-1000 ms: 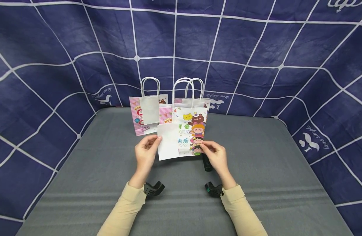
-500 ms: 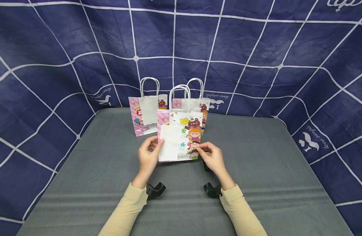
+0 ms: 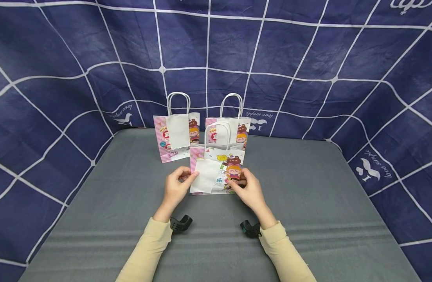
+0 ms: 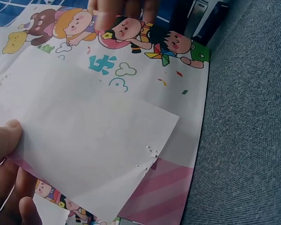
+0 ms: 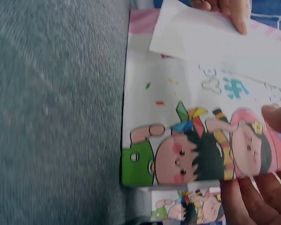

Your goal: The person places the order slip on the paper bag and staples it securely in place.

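A small white-and-pink paper gift bag (image 3: 233, 159) with cartoon figures and white twisted handles stands on the grey surface, leaning back. A plain white sheet of paper (image 3: 204, 177) covers the left part of its front. My left hand (image 3: 177, 187) grips the bag's left edge, thumb on the sheet and fingers behind. In the left wrist view the sheet (image 4: 84, 136) slants over the pink side, with small dots near one corner. My right hand (image 3: 250, 192) pinches the bag's right edge; its thumb rests on the printed figures in the right wrist view, fingers behind.
Two similar gift bags stand behind, one at left (image 3: 163, 143) and one at right (image 3: 245, 131), each with a white paper at the front. A black object with a metal part (image 4: 208, 18) lies beside the bag. A blue gridded cloth (image 3: 272, 51) surrounds the grey surface.
Both hands have lowered the bag and tipped it back, so its front looks shorter and the rear right bag shows more. The black object behind it is now hidden in the head view.
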{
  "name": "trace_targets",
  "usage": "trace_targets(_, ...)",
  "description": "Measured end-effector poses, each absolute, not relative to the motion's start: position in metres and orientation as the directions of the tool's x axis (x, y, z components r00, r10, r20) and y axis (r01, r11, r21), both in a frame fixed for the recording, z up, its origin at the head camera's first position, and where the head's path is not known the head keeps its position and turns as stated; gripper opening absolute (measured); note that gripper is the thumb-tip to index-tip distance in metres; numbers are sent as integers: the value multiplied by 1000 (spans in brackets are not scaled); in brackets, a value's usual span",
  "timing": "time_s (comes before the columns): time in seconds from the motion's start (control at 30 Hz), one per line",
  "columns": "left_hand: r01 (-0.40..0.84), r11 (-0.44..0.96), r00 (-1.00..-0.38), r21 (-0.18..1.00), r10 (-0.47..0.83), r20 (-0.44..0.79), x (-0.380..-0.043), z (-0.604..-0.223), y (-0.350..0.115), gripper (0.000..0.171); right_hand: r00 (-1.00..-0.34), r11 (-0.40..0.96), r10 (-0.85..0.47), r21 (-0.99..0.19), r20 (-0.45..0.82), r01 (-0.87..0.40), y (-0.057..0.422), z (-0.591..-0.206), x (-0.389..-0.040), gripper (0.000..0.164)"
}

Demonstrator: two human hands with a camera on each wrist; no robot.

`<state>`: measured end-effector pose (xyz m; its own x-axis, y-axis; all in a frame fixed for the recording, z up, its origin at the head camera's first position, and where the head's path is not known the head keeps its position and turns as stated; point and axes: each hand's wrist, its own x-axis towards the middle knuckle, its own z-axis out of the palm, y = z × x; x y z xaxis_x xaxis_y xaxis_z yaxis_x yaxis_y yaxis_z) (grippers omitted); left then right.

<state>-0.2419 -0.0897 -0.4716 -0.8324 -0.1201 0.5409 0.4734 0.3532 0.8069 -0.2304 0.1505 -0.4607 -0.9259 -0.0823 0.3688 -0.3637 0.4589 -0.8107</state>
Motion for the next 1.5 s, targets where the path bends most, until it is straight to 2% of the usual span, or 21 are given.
trace_targets(0.2, 477, 343, -836, 809, -108, 538, -242, -471, -91, 13, -910, 536, 12, -771, 415, -344, 137, -457, -231, 41)
trace_targets(0.43, 452, 330, -859, 829, -88, 504, -241, -469, -91, 14, -876, 502, 162, -802, 454, -323, 118, -450, -236, 54)
trace_targets(0.67, 449, 360, -872, 818, -25, 489, -240, -464, -90, 16, -863, 486, 227, -820, 452, -301, 116, -451, -237, 55)
trace_targets(0.8, 489, 422, -845, 764, 12, 534, -239, -461, -91, 19, -865, 463, 218, -828, 452, -316, 120, -451, -235, 63)
trace_targets(1.03, 582, 500, -739, 642, -4, 673, -239, -455, -93, 30, -882, 437, 138, -827, 451, -354, 128, -445, -234, 80)
trace_targets(1.13, 577, 469, -745, 669, -35, 667, -236, -451, -91, 33, -892, 440, 100, -823, 441, -358, 131, -443, -234, 77)
trace_targets(1.3, 529, 400, -795, 748, -75, 602, -230, -444, -86, 30, -906, 457, 45, -815, 421, -356, 135, -438, -233, 68)
trace_targets(1.4, 554, 358, -782, 752, -87, 617, -225, -437, -81, 29, -909, 471, 35, -809, 416, -352, 136, -437, -233, 66)
trace_targets(1.5, 599, 310, -748, 738, -111, 654, -216, -423, -76, 36, -894, 507, 41, -781, 445, -365, 137, -436, -232, 60)
